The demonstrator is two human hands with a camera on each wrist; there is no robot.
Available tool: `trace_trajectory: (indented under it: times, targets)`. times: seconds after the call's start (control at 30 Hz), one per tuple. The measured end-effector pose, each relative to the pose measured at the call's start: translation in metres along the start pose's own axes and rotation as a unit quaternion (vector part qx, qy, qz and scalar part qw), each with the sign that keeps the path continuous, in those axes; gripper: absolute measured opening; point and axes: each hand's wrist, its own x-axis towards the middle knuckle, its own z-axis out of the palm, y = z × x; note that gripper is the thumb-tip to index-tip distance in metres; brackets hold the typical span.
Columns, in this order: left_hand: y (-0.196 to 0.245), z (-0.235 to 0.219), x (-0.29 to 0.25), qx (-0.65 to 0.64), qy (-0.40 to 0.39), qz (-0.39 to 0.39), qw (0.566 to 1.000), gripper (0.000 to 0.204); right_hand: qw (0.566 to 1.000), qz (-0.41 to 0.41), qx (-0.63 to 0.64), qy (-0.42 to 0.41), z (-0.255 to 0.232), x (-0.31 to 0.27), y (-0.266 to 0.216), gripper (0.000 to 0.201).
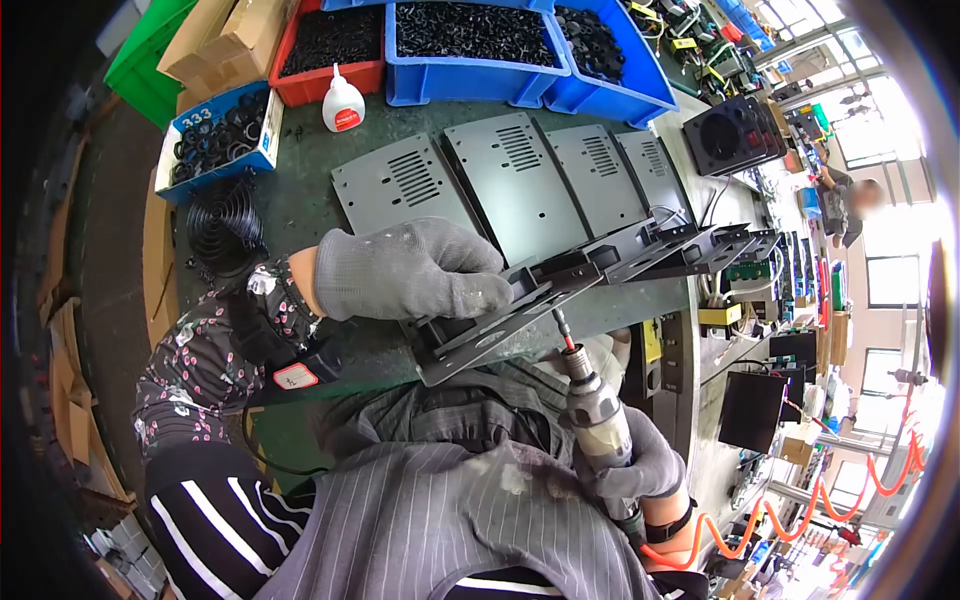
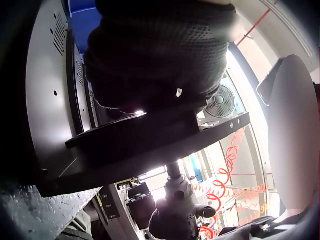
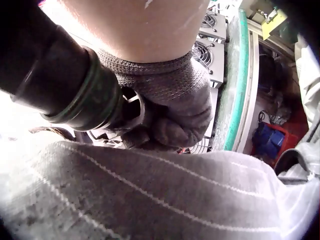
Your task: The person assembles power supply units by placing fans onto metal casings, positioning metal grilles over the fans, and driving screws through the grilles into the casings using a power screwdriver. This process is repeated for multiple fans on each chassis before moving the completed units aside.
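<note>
Glue bottle (image 1: 343,101) and bins (image 1: 470,50) crowd the far bench.

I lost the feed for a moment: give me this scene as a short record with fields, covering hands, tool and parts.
left hand: left hand in a grey glove, pressing on the metal bracket at the bench edge
right hand: right hand gripping the pneumatic screwdriver
tool: bit pointing up at the bracket's underside
bench: vented panels laid in a row
bins: blue bin of black parts, glue bottle
</note>
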Motion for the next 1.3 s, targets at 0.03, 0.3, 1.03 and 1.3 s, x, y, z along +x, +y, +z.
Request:
trace_trajectory:
  times: [0.03, 0.3, 1.03, 1.3]
  targets:
    - [0.0, 0.001, 0.0, -0.012, -0.01, 0.007, 1.0, 0.038, 0.999, -0.006, -0.052, -0.013, -0.001, 0.002, -0.003, 0.085]
    - [0.0, 0.007, -0.006, 0.019, 0.036, 0.013, 0.999, 0.035, 0.993, 0.005, -0.112, -0.034, -0.007, -0.003, -0.002, 0.065]
    - [-0.079, 0.071, -0.02, -0.224, 0.33, 0.246, 0.883, 0.028, 0.96, -0.069, -0.182, -0.2, -0.035, 0.057, 0.05, 0.069]
    - [-0.074, 0.076, -0.02, -0.247, 0.338, 0.238, 0.876, 0.024, 0.958, -0.02, -0.199, -0.207, -0.016, 0.044, 0.037, 0.068]
